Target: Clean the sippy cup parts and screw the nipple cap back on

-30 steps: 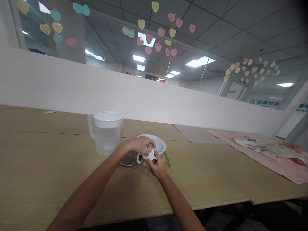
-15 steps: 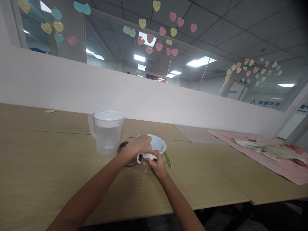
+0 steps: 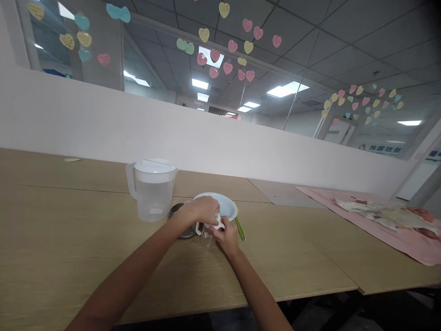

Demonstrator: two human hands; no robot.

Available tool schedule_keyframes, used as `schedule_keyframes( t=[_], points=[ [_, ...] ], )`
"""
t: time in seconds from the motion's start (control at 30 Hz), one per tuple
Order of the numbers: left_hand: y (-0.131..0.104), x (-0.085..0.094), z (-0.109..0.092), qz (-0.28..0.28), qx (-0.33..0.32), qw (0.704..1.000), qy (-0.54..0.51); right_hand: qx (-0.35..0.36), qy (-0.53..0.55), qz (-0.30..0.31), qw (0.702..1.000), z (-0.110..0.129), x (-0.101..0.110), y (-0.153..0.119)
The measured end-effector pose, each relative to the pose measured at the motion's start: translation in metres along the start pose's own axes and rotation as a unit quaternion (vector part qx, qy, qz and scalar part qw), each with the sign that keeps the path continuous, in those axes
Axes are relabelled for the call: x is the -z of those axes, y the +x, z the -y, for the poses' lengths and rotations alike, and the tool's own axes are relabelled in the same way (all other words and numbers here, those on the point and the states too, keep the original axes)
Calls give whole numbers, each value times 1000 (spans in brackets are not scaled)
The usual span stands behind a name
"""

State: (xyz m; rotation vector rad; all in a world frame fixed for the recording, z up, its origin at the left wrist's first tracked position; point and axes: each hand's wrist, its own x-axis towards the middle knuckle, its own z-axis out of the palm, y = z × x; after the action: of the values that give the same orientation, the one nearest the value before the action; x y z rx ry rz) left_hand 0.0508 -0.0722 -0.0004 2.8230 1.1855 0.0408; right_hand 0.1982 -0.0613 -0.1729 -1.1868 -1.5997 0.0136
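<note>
A small clear cup [image 3: 206, 241] with a white top part [image 3: 217, 222] and a white side handle [image 3: 198, 229] stands on the table, with some light bits inside. My left hand [image 3: 207, 210] is closed over the white top from above; its fingertips are partly hidden. From the right, my right hand [image 3: 227, 234] grips the rim of the white part with thumb and fingers. Just behind the hands lies a pale blue-white bowl [image 3: 225, 204]. A dark metal dish [image 3: 188, 232] sits left of the cup, partly covered by my left hand and wrist.
A lidded clear pitcher [image 3: 155, 195] stands back left of the hands. A green handle [image 3: 240, 228] sticks out right of the bowl. On the far right a pink cloth [image 3: 389, 234] carries crumpled wrappings. The table [image 3: 292, 266] ends at its front edge; a white wall [image 3: 206, 138] runs behind.
My left hand has shifted and turned slightly on top of the white part, showing more of the bowl's left rim. My right hand stays nearly still.
</note>
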Motion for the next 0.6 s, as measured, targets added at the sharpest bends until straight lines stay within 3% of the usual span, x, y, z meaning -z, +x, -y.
schedule_keyframes(
  t=[0.13,0.3,0.5,0.6],
  points=[
    [-5,7,7,34,-77,991,-101,-7,9,3,1000,1,1,1],
    [-2,3,6,-31,-12,996,-85,3,-5,0,1000,2,2,0],
    [-4,6,13,19,-65,994,-83,3,0,10,1000,1,2,1],
    [-5,8,15,-10,-49,993,-105,7,-2,4,1000,1,2,1]
  ],
)
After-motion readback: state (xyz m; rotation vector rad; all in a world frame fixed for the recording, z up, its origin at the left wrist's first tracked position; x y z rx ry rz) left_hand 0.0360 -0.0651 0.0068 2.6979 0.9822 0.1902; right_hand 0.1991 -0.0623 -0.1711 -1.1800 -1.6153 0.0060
